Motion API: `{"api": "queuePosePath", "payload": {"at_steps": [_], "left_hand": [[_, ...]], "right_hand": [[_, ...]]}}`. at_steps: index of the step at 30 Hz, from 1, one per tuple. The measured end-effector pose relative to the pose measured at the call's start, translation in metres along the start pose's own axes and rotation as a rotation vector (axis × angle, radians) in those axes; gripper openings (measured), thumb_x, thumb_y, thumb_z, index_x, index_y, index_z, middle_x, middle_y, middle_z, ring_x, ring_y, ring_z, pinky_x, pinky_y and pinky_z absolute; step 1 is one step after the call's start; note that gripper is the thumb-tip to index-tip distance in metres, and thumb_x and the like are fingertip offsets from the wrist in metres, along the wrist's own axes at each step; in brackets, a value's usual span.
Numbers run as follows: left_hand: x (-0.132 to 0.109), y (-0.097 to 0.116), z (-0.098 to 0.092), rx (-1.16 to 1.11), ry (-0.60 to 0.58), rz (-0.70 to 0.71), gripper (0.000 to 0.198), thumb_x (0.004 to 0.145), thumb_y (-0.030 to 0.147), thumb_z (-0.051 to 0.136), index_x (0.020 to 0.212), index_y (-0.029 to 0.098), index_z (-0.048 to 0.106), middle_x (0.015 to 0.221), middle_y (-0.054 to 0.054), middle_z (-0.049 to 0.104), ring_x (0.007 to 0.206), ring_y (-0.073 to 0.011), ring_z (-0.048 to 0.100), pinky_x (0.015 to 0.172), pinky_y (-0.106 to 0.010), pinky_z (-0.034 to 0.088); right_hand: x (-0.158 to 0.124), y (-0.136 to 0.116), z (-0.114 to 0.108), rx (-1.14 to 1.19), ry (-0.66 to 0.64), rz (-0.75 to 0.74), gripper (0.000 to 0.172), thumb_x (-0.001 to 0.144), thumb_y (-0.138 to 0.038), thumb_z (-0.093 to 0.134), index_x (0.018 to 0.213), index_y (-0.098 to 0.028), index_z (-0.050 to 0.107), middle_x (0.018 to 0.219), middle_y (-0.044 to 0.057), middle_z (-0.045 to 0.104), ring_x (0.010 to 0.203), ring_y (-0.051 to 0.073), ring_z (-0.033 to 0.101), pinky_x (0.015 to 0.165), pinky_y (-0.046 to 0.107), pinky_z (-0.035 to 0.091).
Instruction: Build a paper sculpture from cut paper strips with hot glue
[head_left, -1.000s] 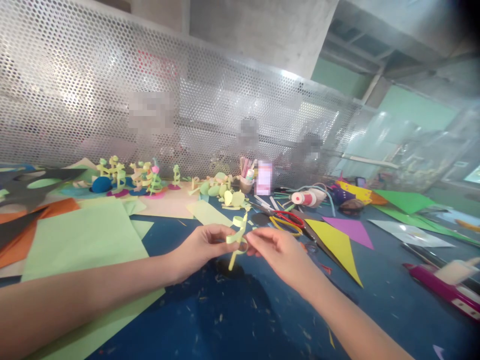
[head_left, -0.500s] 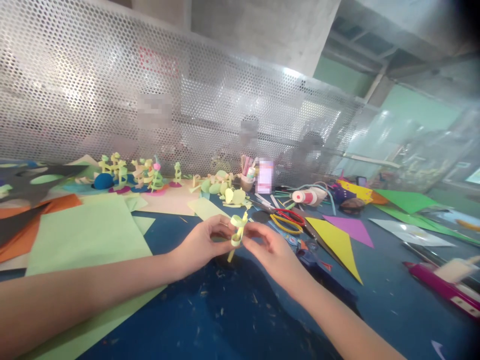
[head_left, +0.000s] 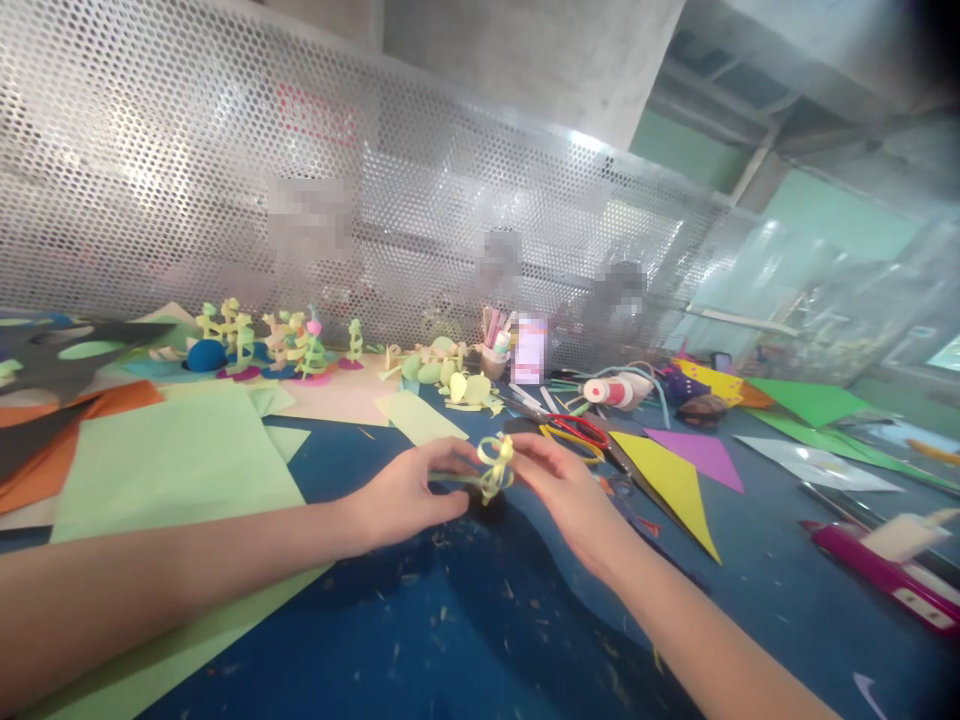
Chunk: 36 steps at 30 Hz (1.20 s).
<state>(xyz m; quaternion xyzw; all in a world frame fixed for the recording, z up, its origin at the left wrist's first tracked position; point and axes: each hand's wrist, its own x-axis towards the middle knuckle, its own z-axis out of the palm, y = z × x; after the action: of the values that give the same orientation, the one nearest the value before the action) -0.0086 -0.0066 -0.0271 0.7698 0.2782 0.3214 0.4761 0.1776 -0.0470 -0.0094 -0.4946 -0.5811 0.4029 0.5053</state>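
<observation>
A pale yellow-green curled paper strip [head_left: 496,468], wound into several loops, is held above the blue table top. My right hand [head_left: 566,495] pinches it from the right between thumb and fingers. A straight end of the strip points left into the gap of my left hand [head_left: 409,495]. There the thumb and fingers stand apart around that end, and no grip on it shows. Beyond my hands lie scissors with red handles [head_left: 581,430] and a yellow-handled pair [head_left: 555,440], partly hidden by my right hand.
Light green paper sheets [head_left: 180,460] lie at left. Behind stand several curled paper figures [head_left: 311,350], a blue ball [head_left: 206,355], cut paper ovals [head_left: 469,388] and a phone [head_left: 529,350]. At right are a white-and-red spool [head_left: 611,390], a yellow sheet [head_left: 671,490] and a magenta power strip [head_left: 870,570].
The curled strip has tilted from upright to lying over, its straight end swinging left. My left fingers have come away from its loops, while my right hand keeps hold of it.
</observation>
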Motion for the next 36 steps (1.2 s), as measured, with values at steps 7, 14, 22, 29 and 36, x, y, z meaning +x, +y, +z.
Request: {"api": "queuePosePath", "payload": {"at_steps": [7, 14, 22, 29, 36], "left_hand": [[0.000, 0.006, 0.001, 0.123, 0.027, -0.013, 0.030, 0.074, 0.032, 0.059, 0.103, 0.022, 0.060, 0.101, -0.003, 0.066, 0.097, -0.0208, 0.059, 0.086, -0.029, 0.042], [-0.003, 0.015, -0.003, 0.109, 0.042, -0.098, 0.039, 0.088, 0.036, 0.030, 0.101, 0.018, 0.062, 0.077, -0.001, 0.072, 0.097, -0.0204, 0.058, 0.088, -0.030, 0.038], [-0.001, 0.007, -0.001, 0.198, -0.098, -0.129, 0.037, 0.085, 0.028, 0.034, 0.111, 0.019, 0.058, 0.059, 0.003, 0.068, 0.062, -0.0147, 0.058, 0.067, -0.025, 0.042], [0.000, -0.001, -0.004, 0.274, -0.089, -0.090, 0.035, 0.083, 0.024, 0.037, 0.104, 0.024, 0.064, 0.052, 0.005, 0.058, 0.058, -0.0131, 0.054, 0.066, -0.024, 0.043], [0.006, -0.001, -0.003, 0.397, 0.016, 0.123, 0.022, 0.076, 0.019, 0.051, 0.089, 0.024, 0.068, 0.095, -0.002, 0.061, 0.094, -0.0163, 0.055, 0.090, -0.029, 0.039]], "right_hand": [[0.000, 0.008, 0.001, 0.167, 0.083, 0.076, 0.023, 0.080, -0.040, 0.053, 0.093, -0.022, 0.059, 0.092, 0.003, 0.062, 0.086, 0.018, 0.059, 0.072, 0.030, 0.048], [0.000, 0.010, -0.002, 0.199, 0.153, 0.240, 0.020, 0.078, -0.039, 0.055, 0.083, -0.021, 0.049, 0.074, -0.001, 0.060, 0.063, 0.014, 0.061, 0.059, 0.028, 0.050], [-0.005, 0.013, 0.004, 0.319, -0.027, 0.263, 0.018, 0.077, -0.035, 0.057, 0.082, -0.022, 0.046, 0.071, -0.002, 0.064, 0.071, 0.015, 0.066, 0.080, 0.037, 0.049], [-0.005, 0.015, 0.002, 0.385, -0.089, 0.278, 0.008, 0.078, -0.022, 0.050, 0.085, -0.021, 0.047, 0.070, -0.002, 0.065, 0.073, 0.015, 0.066, 0.079, 0.036, 0.050], [-0.004, 0.017, 0.001, 0.382, -0.087, 0.272, 0.010, 0.077, -0.019, 0.049, 0.087, -0.021, 0.049, 0.073, -0.001, 0.066, 0.073, 0.015, 0.066, 0.077, 0.036, 0.050]]}}
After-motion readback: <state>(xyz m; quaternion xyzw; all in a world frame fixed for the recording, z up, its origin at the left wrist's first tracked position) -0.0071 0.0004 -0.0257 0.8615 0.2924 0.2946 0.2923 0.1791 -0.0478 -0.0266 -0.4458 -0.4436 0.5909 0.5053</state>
